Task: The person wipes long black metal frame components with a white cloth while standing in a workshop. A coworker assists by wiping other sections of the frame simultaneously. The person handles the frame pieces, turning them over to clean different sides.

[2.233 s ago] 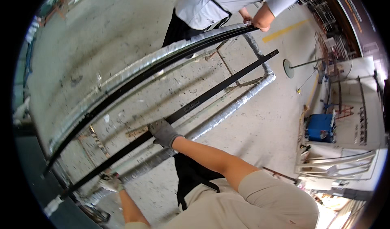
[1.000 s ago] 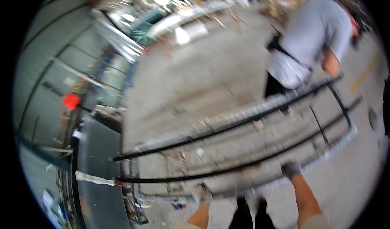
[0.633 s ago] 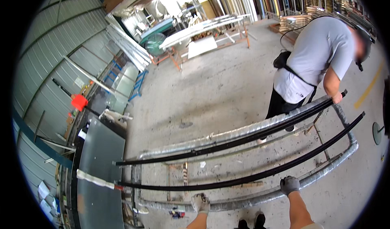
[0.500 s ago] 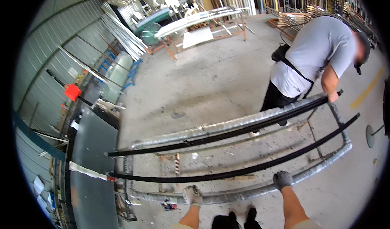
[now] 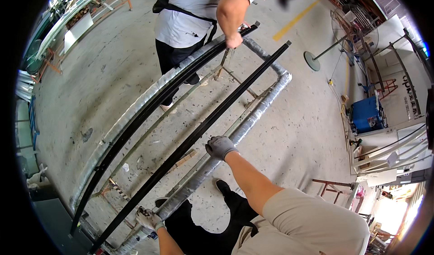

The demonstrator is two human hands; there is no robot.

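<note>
My left hand, in a light glove with dark fingertips, is closed at the near padded rail, close to the near black bar's lower end. What it holds, if anything, is too small to make out. My right hand, in a grey glove, has its fingers curled at the same silver-wrapped rail; its contents are hidden. A long black bar lies lengthwise across the stand, just beyond both hands. More long black profile lies beside the far padded rail, where a co-worker's hand touches its upper end.
A co-worker in a grey shirt bends over the stand's far side. A round-based fan stands to the right, with a blue box-shaped unit beyond it. A wooden piece shows under the near bar.
My view has swung to the right, bringing the fan and right-hand wall area into sight. Both my hands stay at the near rail. The co-worker still bends at the far bar's end.
</note>
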